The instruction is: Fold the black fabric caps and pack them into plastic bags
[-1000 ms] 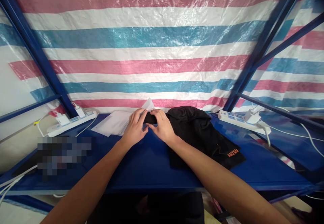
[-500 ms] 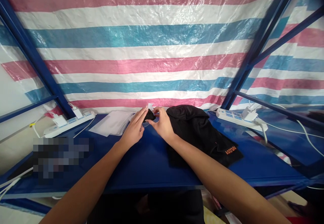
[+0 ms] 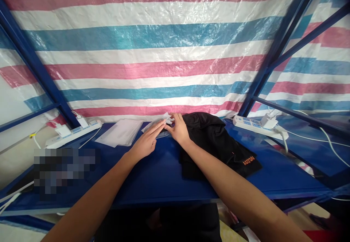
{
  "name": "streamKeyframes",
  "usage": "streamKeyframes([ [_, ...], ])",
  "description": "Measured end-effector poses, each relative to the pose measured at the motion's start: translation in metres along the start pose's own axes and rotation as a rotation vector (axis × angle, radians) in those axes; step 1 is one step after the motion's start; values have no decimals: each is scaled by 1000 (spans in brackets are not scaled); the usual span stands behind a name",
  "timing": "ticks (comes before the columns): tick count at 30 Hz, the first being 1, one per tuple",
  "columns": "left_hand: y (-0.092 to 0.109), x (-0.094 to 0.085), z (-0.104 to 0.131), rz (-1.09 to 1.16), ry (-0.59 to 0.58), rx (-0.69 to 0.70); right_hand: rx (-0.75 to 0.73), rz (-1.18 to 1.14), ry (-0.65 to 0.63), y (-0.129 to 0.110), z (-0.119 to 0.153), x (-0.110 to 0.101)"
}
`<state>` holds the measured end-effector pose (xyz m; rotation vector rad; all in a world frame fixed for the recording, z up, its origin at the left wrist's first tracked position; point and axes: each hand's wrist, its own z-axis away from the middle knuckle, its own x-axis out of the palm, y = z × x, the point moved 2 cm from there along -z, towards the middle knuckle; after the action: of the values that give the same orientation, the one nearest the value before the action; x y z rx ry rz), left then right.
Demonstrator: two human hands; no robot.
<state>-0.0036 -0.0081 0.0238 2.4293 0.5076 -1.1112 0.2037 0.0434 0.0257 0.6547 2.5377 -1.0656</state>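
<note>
A small translucent bag (image 3: 155, 123) lies near the back edge of the blue table, under and between both hands. My left hand (image 3: 146, 141) rests over its near side with fingers stretched out and pressed together. My right hand (image 3: 178, 129) has its thumb and fingers closed on the bag's right end, where whitish plastic sticks up. A black garment (image 3: 210, 140) with orange lettering lies just right of my right hand and partly under the forearm. Left of the bag is a stack of translucent white bags (image 3: 120, 132).
White power strips with plugs stand at the left (image 3: 73, 134) and right (image 3: 259, 128), with cables trailing. Blue metal posts rise on both sides before a striped plastic sheet (image 3: 153, 63). A blurred patch covers something at the table's left (image 3: 65, 169).
The black item between my fingers no longer shows. More of the translucent bag is visible beneath my hands, and my left hand now lies flatter, its fingertips closer to my right hand.
</note>
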Motion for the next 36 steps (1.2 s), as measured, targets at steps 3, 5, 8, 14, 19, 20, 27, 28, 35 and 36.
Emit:
streamKeyframes([
  [3,-7,0,2,20,54,-17,-87,-20,-121,0,3,5],
  [5,-11,-2,3,26,82,-16,-151,-36,-198,-3,6,9],
  [8,-14,-6,5,24,93,1,-162,-42,-259,-6,7,11],
  [14,-5,-10,3,2,1,-5,-19,69,-143,-7,4,6],
  [19,4,-5,-2,-38,-68,45,80,138,-59,-3,2,4],
  [20,4,-4,-2,-45,-76,53,89,145,-48,-2,2,4],
  [27,0,-4,-2,-18,-53,37,131,136,-84,11,-2,7],
  [28,-2,-5,-1,-6,-39,17,109,100,-117,13,-1,8],
  [35,-12,-12,6,4,45,-57,-88,-91,-387,14,6,14],
  [36,-12,-12,6,2,31,-67,-85,-85,-376,13,6,14],
])
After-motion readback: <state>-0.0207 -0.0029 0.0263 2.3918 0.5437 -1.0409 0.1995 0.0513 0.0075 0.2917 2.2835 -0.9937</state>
